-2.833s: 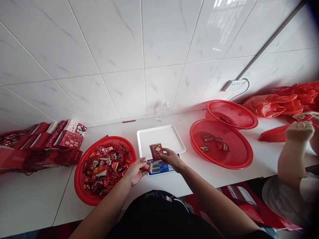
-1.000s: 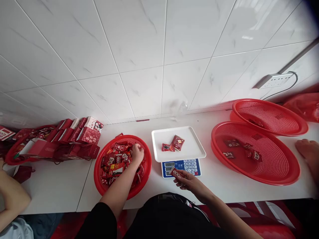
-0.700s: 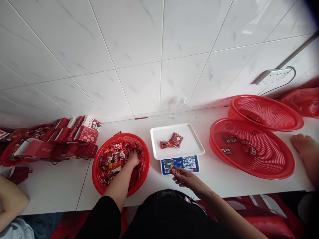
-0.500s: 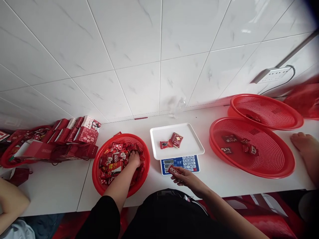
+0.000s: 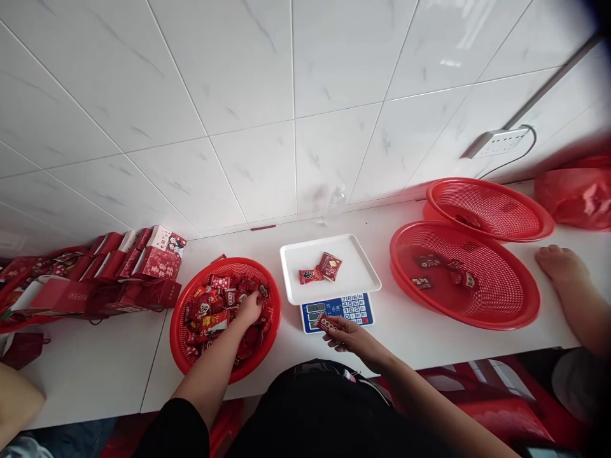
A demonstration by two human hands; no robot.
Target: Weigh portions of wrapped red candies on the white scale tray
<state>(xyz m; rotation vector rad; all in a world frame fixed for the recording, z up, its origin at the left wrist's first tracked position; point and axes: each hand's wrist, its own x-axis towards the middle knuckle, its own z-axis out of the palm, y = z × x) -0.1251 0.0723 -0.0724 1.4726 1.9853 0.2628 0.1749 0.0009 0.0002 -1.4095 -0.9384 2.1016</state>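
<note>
My left hand (image 5: 249,309) reaches into a red mesh basket (image 5: 187,357) heaped with red wrapped candies (image 5: 210,305); its fingers are curled among them, and what they grip is hidden. My right hand (image 5: 348,335) pinches a small red candy packet (image 5: 325,322) just in front of the blue keypad of a digital scale (image 5: 338,310). Two red candy packets (image 5: 319,270) lie on the scale's white tray (image 5: 356,273).
Two large red mesh baskets (image 5: 518,299) overlap on the right, the nearer with several dark packets. Another person's hand (image 5: 558,264) rests at the right counter edge. Red gift boxes (image 5: 143,261) are stacked at the left. A red plastic bag (image 5: 573,197) and a power strip (image 5: 491,143) are at the far right.
Since 2.8 s ago two packets have landed on the scale tray and my left hand has gone into the candy basket. Over the last second it pulled back slightly; my right hand stays put.
</note>
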